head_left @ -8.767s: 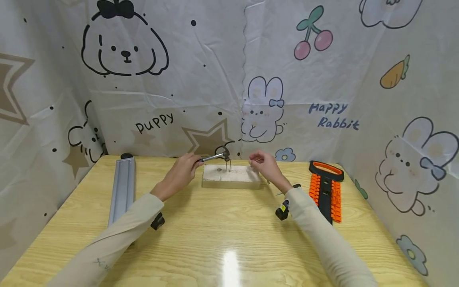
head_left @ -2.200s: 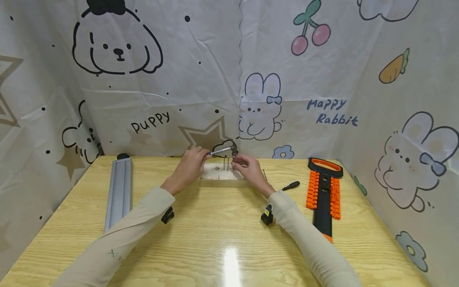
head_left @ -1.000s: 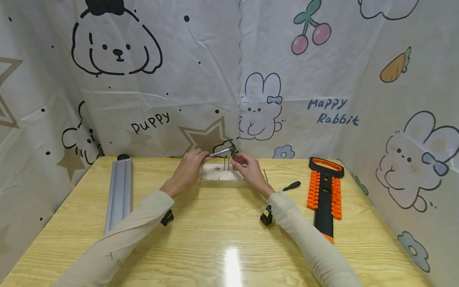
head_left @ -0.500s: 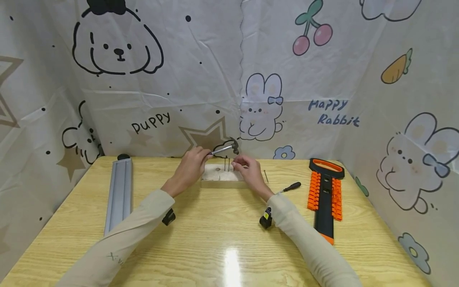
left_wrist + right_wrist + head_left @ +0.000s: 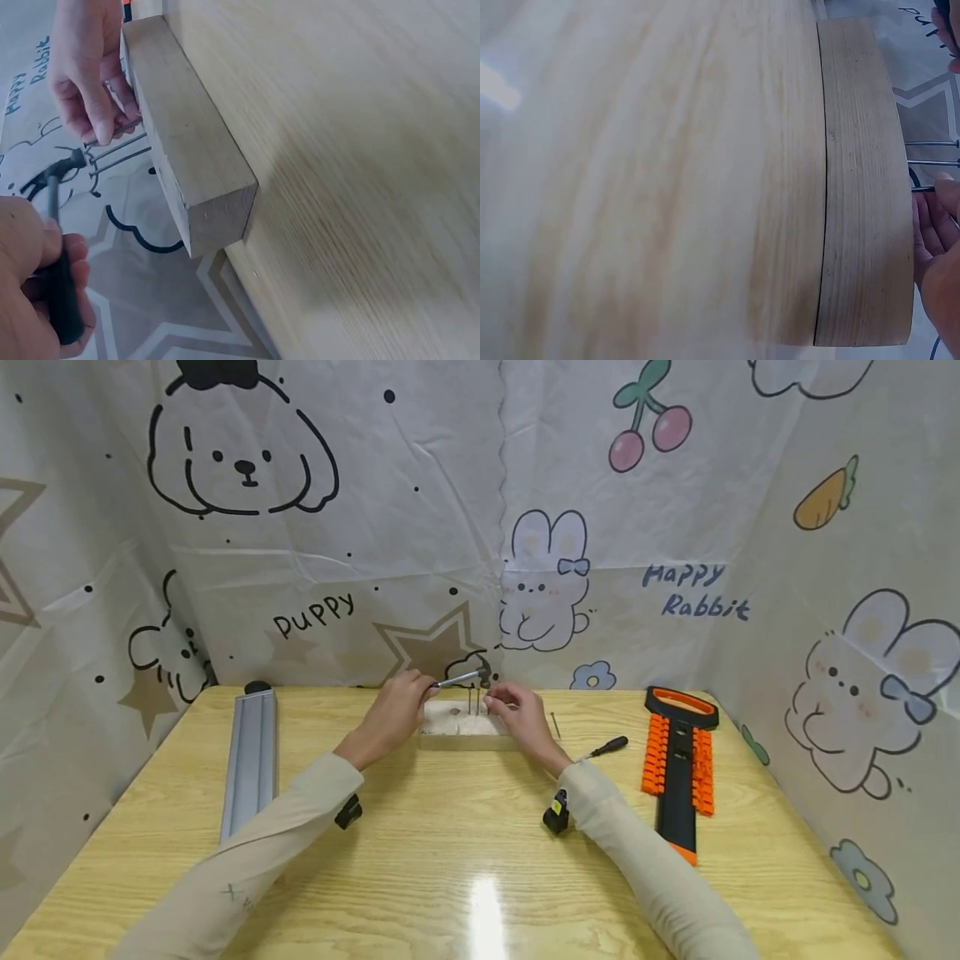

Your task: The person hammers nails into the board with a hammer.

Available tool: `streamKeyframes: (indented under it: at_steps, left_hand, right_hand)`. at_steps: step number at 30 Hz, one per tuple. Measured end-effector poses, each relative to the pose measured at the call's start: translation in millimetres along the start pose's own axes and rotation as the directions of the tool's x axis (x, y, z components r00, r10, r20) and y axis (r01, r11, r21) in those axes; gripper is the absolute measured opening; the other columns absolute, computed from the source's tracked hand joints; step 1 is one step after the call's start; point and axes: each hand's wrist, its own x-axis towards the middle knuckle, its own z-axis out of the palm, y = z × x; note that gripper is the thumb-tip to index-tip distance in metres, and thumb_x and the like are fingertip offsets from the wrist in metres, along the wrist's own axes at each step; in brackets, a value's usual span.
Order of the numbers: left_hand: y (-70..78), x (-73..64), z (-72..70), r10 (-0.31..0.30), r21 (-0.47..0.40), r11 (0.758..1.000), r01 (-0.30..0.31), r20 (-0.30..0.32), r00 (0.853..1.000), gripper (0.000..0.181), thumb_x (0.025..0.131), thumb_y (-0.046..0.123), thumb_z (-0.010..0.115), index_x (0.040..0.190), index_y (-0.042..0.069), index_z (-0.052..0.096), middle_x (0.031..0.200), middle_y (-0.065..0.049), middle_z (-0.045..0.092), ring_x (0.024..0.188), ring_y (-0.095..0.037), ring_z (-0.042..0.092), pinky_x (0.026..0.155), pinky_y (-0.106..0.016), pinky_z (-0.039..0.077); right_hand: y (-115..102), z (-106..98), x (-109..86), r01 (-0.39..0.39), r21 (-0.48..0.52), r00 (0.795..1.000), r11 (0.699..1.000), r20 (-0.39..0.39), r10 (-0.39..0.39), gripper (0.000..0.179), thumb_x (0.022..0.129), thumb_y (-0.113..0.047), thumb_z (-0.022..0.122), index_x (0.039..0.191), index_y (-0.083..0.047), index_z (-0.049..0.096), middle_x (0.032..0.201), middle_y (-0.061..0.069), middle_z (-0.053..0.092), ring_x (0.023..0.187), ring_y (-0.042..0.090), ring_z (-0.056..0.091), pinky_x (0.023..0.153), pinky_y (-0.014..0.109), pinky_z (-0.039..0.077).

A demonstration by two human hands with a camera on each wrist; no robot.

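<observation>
My left hand grips a small claw hammer by its dark handle, the metal head held just above the nails. A pale wooden block lies near the table's back edge. Two long nails stand upright side by side in its top. Right beside them, my right hand pinches a third nail between thumb and fingers, its point down at the block's top. Whether the point has entered the wood cannot be made out. The right hand hides the block's right end in the head view.
A loose nail and a black-handled screwdriver lie right of the block. Farther right is a black and orange long-handled tool. A grey metal bar lies at the left. Printed cloth hangs behind the table.
Since the oldest frame, my right hand has moved left from the block's right end to beside the standing nails. The hammer has shifted slightly right, its head lately rising and dipping a little.
</observation>
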Motion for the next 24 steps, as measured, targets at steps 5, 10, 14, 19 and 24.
streamKeyframes:
  at_steps: [5,10,14,19,24]
  left_hand:
    - [3.2,1.1,-0.4,0.054,0.007,0.999,-0.053,-0.029,0.998,0.018,0.104,0.004,0.063,0.11,-0.011,0.071,0.095,-0.019,0.069,0.086,-0.034,0.067,0.078,-0.047,0.057]
    - [4.7,0.0,1.5,0.028,0.038,0.999,-0.028,0.003,1.0,0.017,0.104,0.005,0.063,0.11,-0.009,0.072,0.094,-0.017,0.068,0.085,-0.033,0.066,0.072,-0.046,0.053]
    - [3.5,-0.8,3.1,0.016,0.009,1.0,-0.016,-0.009,1.0,0.018,0.104,0.005,0.063,0.11,-0.01,0.071,0.094,-0.017,0.068,0.086,-0.033,0.066,0.073,-0.046,0.053]
    - [2.7,-0.7,3.0,0.021,0.008,1.0,-0.021,-0.021,1.0,0.018,0.105,0.006,0.063,0.111,-0.009,0.071,0.095,-0.017,0.068,0.086,-0.032,0.066,0.074,-0.047,0.054]
    - [1.3,-1.3,3.8,0.033,-0.002,0.999,-0.033,-0.076,0.997,0.016,0.104,0.006,0.064,0.108,-0.009,0.071,0.093,-0.017,0.068,0.084,-0.032,0.065,0.073,-0.046,0.054]
  right_hand:
    - [-0.6,0.6,1.0,-0.012,-0.008,1.0,1.0,-0.001,0.012,0.013,0.102,-0.012,0.07,0.107,0.0,0.074,0.108,0.014,0.077,0.099,0.026,0.072,0.081,0.024,0.055]
    - [0.2,2.5,2.3,-0.004,-0.011,1.0,1.0,0.007,0.004,0.012,0.102,-0.01,0.07,0.105,0.001,0.074,0.106,0.016,0.076,0.098,0.028,0.072,0.083,0.027,0.056]
    - [0.4,2.1,1.8,-0.012,0.0,1.0,1.0,0.014,0.012,0.013,0.102,-0.009,0.069,0.108,0.001,0.074,0.109,0.016,0.076,0.1,0.028,0.072,0.088,0.032,0.059]
    - [-1.0,0.6,2.2,-0.008,-0.003,1.0,1.0,0.003,0.008,0.013,0.102,-0.011,0.07,0.108,0.0,0.074,0.108,0.015,0.076,0.098,0.025,0.071,0.084,0.027,0.057]
    - [-0.5,1.0,1.9,-0.005,-0.003,1.0,1.0,0.005,0.005,0.013,0.101,-0.008,0.07,0.11,0.002,0.073,0.109,0.016,0.075,0.098,0.025,0.071,0.085,0.026,0.058]
